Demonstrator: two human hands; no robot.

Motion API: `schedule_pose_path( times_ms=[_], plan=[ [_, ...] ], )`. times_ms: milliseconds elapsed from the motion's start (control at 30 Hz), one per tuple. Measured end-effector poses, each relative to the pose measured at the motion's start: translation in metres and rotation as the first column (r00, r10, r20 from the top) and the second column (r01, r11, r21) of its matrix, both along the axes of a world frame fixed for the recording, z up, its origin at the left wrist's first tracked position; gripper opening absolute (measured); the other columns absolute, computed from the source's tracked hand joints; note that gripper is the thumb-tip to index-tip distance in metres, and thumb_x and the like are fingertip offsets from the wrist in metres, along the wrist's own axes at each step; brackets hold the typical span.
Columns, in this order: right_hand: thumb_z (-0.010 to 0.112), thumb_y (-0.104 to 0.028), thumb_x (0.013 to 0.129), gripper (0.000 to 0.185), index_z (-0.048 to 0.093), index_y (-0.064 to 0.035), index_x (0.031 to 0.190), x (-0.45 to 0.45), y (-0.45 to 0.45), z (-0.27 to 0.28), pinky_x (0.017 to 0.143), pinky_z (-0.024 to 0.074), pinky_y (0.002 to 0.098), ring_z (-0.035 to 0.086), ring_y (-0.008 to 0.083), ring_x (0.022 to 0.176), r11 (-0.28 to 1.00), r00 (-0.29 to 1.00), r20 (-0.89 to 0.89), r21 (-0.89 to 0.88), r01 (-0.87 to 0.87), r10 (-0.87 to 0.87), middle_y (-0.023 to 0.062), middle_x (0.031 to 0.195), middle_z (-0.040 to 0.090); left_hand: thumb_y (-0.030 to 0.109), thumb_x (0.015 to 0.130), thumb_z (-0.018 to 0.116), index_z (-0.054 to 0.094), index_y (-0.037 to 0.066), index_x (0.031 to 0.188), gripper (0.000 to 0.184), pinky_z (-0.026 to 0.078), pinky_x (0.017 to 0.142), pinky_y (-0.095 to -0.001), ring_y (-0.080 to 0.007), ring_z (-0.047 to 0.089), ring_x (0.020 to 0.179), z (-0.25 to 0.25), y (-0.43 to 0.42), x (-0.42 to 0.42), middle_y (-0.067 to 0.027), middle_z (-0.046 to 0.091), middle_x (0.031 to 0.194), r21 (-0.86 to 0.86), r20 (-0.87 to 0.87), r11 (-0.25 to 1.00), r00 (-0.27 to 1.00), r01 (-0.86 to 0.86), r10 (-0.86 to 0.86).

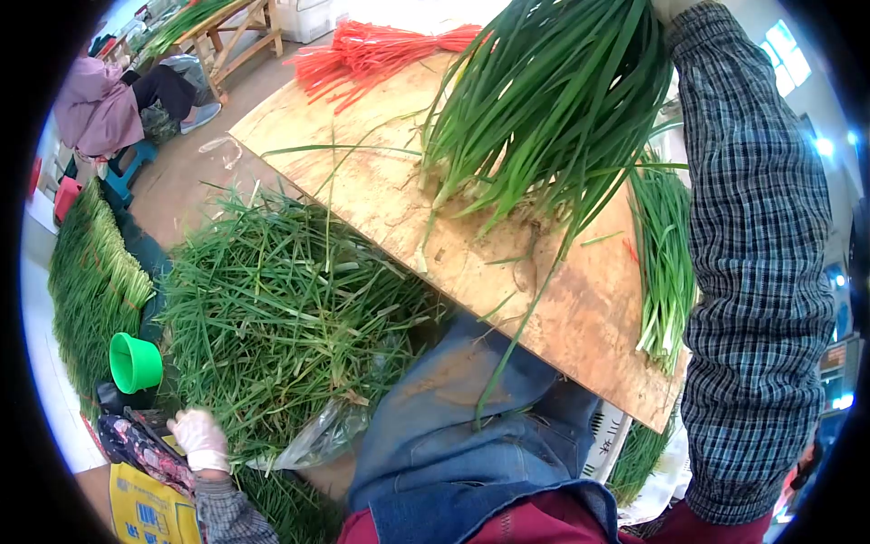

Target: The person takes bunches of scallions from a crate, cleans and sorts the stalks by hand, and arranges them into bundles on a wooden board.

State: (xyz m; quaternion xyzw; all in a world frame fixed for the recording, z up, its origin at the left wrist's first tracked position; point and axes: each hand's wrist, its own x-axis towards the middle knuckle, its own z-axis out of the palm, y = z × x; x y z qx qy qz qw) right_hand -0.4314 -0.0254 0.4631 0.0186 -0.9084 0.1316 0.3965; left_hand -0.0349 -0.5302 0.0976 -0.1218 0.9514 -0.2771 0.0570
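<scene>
Green leaves [562,100] (long) at right hand [671,8]

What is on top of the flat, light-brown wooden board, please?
The board carries thin red strips, a slim green leafy bunch and loose green scraps; a large bunch of long green leaves hides part of its surface.

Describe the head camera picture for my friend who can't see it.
A bunch of long green leaves fans over a wooden board, the right hand beside it at the picture's top edge. The gloved left hand is by a heap of loose greens; red strips lie on the board.
</scene>
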Motion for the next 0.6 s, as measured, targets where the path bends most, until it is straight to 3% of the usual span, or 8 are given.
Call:
schedule_pose_path(
  times_ms=[33, 100, 167, 200, 333, 400, 500, 600],
  plan=[
    [0.052, -0.016, 0.083, 0.022, 0.064, -0.0005, 0.091, 0.003, 0.0, 0.001, 0.072, 0.0506, 0.0329, 0.062, 0.0236, 0.079, 1.0, 1.0, 0.009, 0.001, -0.004, 0.004, 0.0143, 0.087, 0.064, 0.01, 0.07, 0.06, 0.063, 0.008, 0.073, 0.005, 0.044, 0.071, -0.0401, -0.0238, 0.057, 0.069, 0.015, 0.037, -0.026, -0.0087, 0.06, 0.07, 0.218, -0.211, 0.964, 0.972, 0.153, -0.107],
    [0.052, -0.016, 0.083, 0.022, 0.064, -0.0004, 0.091, 0.005, 0.001, -0.001, 0.072, 0.0506, 0.0326, 0.062, 0.0234, 0.079, 1.0, 1.0, 0.008, 0.001, -0.006, 0.005, 0.0141, 0.087, 0.064, 0.006, 0.07, 0.065, 0.063, 0.003, 0.084, 0.014, 0.047, 0.072, -0.0365, -0.0266, 0.058, 0.078, 0.044, 0.111, -0.079, -0.0129, 0.061, 0.081, 0.486, -0.567, 0.652, 0.778, 0.582, -0.272],
    [0.052, -0.016, 0.083, 0.022, 0.064, -0.0003, 0.091, 0.006, 0.002, -0.001, 0.072, 0.0506, 0.0324, 0.062, 0.0232, 0.078, 1.0, 1.0, 0.009, -0.008, -0.009, 0.009, 0.0139, 0.087, 0.064, 0.01, 0.073, 0.068, 0.062, 0.001, 0.095, 0.024, 0.048, 0.075, -0.0385, -0.0284, 0.059, 0.087, 0.072, 0.188, -0.123, -0.0155, 0.062, 0.089, 0.843, -0.481, 0.227, 0.872, 0.487, -0.085],
    [0.052, -0.016, 0.083, 0.022, 0.064, -0.0003, 0.091, 0.009, 0.005, 0.001, 0.072, 0.0507, 0.0323, 0.062, 0.0231, 0.078, 1.0, 1.0, 0.019, -0.01, -0.007, 0.007, 0.0139, 0.087, 0.064, 0.013, 0.075, 0.067, 0.061, 0.001, 0.098, 0.026, 0.047, 0.075, -0.039, -0.0295, 0.058, 0.087, 0.078, 0.218, -0.145, -0.0156, 0.062, 0.088, 0.838, -0.524, 0.11, 0.844, 0.535, -0.112],
    [0.052, -0.016, 0.083, 0.022, 0.064, -0.0001, 0.092, 0.014, 0.008, 0.002, 0.071, 0.0507, 0.0317, 0.062, 0.0227, 0.077, 1.0, 1.0, 0.013, -0.003, -0.006, 0.006, 0.0136, 0.087, 0.064, 0.024, 0.081, 0.063, 0.058, -0.001, 0.102, 0.034, 0.044, 0.078, -0.0418, -0.0345, 0.058, 0.088, 0.084, 0.309, -0.217, -0.0192, 0.061, 0.091, 0.829, -0.542, 0.162, 0.84, 0.536, -0.007],
    [0.053, -0.016, 0.083, 0.021, 0.064, 0.0, 0.092, 0.01, 0.007, 0.003, 0.071, 0.0508, 0.0315, 0.062, 0.0225, 0.077, 1.0, 1.0, 0.012, 0.011, -0.006, 0.006, 0.0134, 0.087, 0.064, 0.028, 0.081, 0.063, 0.055, 0.0, 0.109, 0.04, 0.042, 0.084, -0.0433, -0.0367, 0.057, 0.091, 0.056, 0.328, -0.236, -0.0218, 0.06, 0.099, 0.758, -0.395, -0.442, 0.877, 0.48, 0.275],
    [0.053, -0.016, 0.083, 0.021, 0.063, 0.0001, 0.092, 0.004, 0.007, 0.003, 0.071, 0.0508, 0.0311, 0.062, 0.0222, 0.077, 1.0, 1.0, 0.002, 0.011, -0.006, 0.006, 0.0132, 0.087, 0.064, 0.029, 0.081, 0.064, 0.057, 0.0, 0.108, 0.04, 0.041, 0.086, -0.043, -0.036, 0.055, 0.097, 0.054, 0.318, -0.228, -0.0222, 0.058, 0.103, 0.573, -0.165, -0.786, 0.972, 0.232, 0.167],
    [0.053, -0.016, 0.083, 0.021, 0.063, 0.0003, 0.092, 0.003, 0.008, 0.004, 0.07, 0.0509, 0.0307, 0.062, 0.0218, 0.076, 1.0, 1.0, 0.013, 0.009, -0.012, 0.012, 0.0129, 0.086, 0.064, 0.025, 0.08, 0.064, 0.061, 0.001, 0.1, 0.032, 0.041, 0.085, -0.0409, -0.0325, 0.054, 0.098, 0.066, 0.326, -0.226, -0.0187, 0.059, 0.101, 0.767, -0.566, -0.222, 0.798, 0.602, 0.209]
  ],
)
